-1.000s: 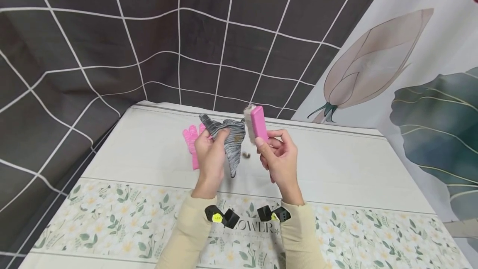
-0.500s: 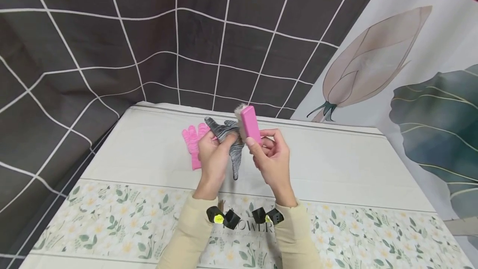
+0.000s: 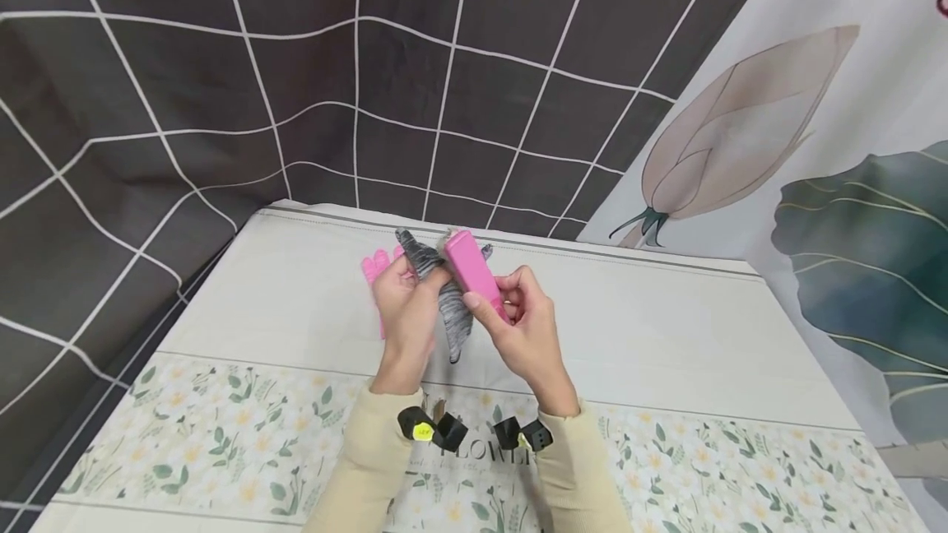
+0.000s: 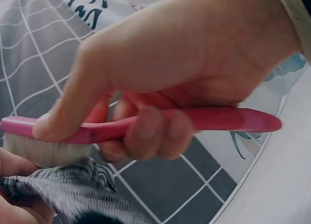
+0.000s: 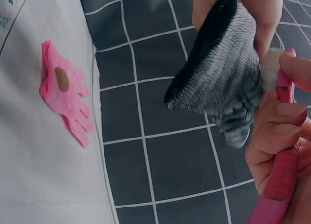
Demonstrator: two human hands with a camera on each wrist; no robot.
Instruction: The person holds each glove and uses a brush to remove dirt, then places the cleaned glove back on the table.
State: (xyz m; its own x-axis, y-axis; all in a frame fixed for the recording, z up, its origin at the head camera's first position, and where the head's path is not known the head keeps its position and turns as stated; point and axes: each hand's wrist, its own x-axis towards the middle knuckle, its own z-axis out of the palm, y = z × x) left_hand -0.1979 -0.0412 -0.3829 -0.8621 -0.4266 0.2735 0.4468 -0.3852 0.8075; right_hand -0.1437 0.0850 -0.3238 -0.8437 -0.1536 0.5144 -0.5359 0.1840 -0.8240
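A grey-black knitted glove [image 3: 455,321] hangs from my left hand [image 3: 406,307], gripped between thumb and fingers. My right hand [image 3: 524,331] holds a pink brush [image 3: 471,268] by its handle, the thumb lying along the brush's back. In the left wrist view the pale bristles [image 4: 46,150] press down on the grey glove [image 4: 85,192]. Seen from the right wrist, the glove's dark cuff opening [image 5: 201,54] faces the table side. In the head view the brush covers part of the glove.
A pink glove [image 5: 68,88] with a brown patch [image 5: 62,79] lies flat on the white table cover [image 3: 629,319], left of and partly behind my left hand. A dark grid-patterned curtain [image 3: 400,64] stands behind the table, and a floral one [image 3: 741,130] on the right.
The brush has moved left and down across the grey glove, its head tilting further left. My right hand has shifted left with it. My left hand keeps hold of the glove.
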